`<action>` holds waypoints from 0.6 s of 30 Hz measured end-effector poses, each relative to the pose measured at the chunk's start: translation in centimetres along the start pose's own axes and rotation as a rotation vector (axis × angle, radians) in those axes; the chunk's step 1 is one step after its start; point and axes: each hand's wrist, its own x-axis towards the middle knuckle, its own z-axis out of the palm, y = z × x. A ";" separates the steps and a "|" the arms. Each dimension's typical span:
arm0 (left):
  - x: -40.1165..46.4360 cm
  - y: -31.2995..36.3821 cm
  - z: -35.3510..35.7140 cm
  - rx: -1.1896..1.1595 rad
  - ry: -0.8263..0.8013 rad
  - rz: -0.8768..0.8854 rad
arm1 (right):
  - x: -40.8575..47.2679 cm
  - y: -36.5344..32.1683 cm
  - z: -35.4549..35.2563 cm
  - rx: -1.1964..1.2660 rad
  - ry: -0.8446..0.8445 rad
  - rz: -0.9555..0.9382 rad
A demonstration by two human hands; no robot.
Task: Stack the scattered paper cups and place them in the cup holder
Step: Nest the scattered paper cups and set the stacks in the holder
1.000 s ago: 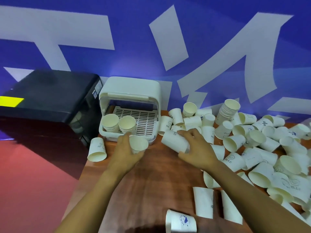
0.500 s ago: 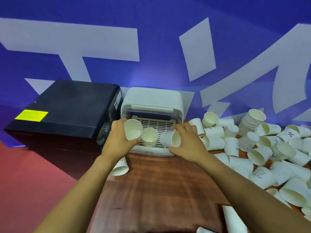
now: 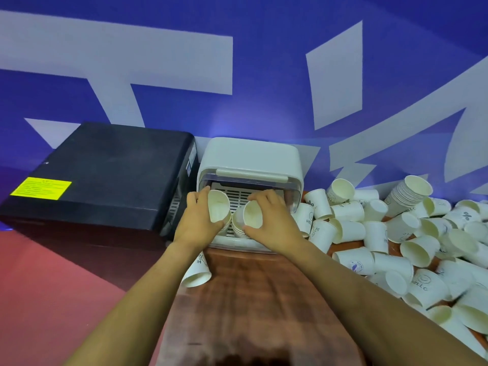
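The paper cups (image 3: pixel 351 229) look matt white, some with blue print on their sides. The cup holder (image 3: pixel 250 157) is smooth off-white plastic with a faint sheen and a clear plastic flap, and it sits on a reddish-brown wood-grain desk (image 3: pixel 253 299) with a slight gloss. The black box (image 3: pixel 105 170) beside it has a matt, finely textured top bearing a glossy yellow label (image 3: pixel 41 188).

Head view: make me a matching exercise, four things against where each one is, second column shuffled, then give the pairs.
Things:
1. left hand
2. right hand
3. black box
4. tall stack of cups

Places or states:
A. left of the cup holder
B. far right, by the blue wall
C. holds a cup at the holder's left front
D. holds a cup over a stack inside the holder

Pairs: 1-C, 2-D, 3-A, 4-B
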 end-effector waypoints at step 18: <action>2.7 -2.8 3.3 0.133 -0.198 -0.116 | 1.4 3.2 3.0 -0.094 -0.328 0.193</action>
